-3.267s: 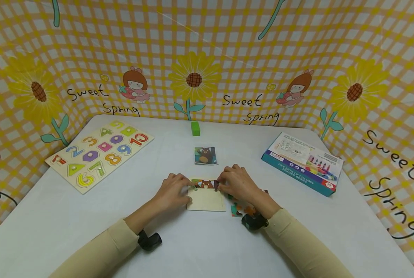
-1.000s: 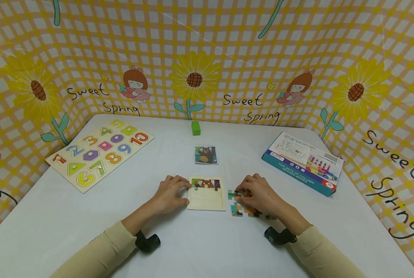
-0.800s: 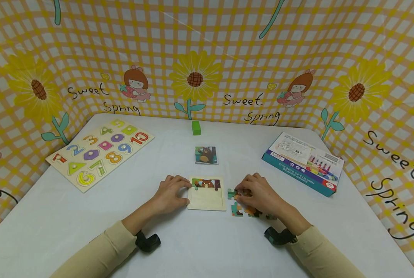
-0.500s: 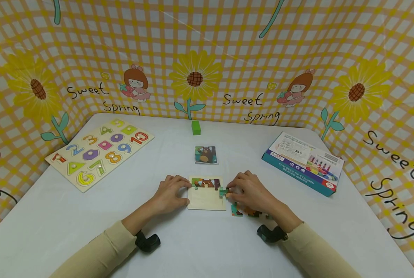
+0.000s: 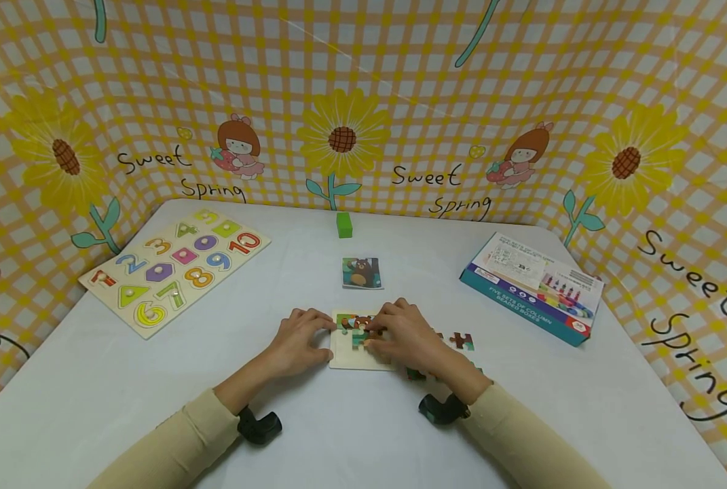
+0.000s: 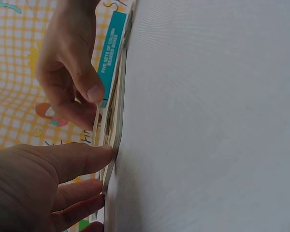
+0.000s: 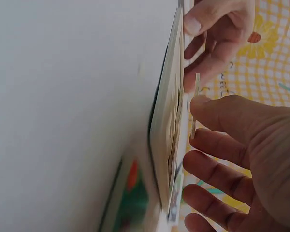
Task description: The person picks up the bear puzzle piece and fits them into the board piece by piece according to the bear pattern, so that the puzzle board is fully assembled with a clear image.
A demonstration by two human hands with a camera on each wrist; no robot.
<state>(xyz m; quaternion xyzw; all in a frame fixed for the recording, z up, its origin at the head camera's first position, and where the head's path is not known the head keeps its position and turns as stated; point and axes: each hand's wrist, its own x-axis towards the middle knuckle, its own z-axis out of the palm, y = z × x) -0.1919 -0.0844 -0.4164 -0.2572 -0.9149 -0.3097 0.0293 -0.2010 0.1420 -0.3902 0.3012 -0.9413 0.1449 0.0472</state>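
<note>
Right hand (image 5: 400, 334) pinches a thin, light, stiff green jigsaw piece (image 5: 358, 337) by its edges; left hand (image 5: 299, 337), fingers relaxed, steadies the shallow wooden puzzle tray (image 5: 357, 360).

Two hands, left (image 5: 299, 343) and right (image 5: 402, 336), meet over one puzzle tray (image 5: 353, 356). One bear card (image 5: 361, 273) and one green block (image 5: 343, 225) lie beyond them. One number board (image 5: 174, 268) lies far left, one box (image 5: 531, 285) far right.

Both arms wear long beige sleeves (image 5: 174, 435), each with a small black camera (image 5: 259, 426) strapped under the wrist.
</note>
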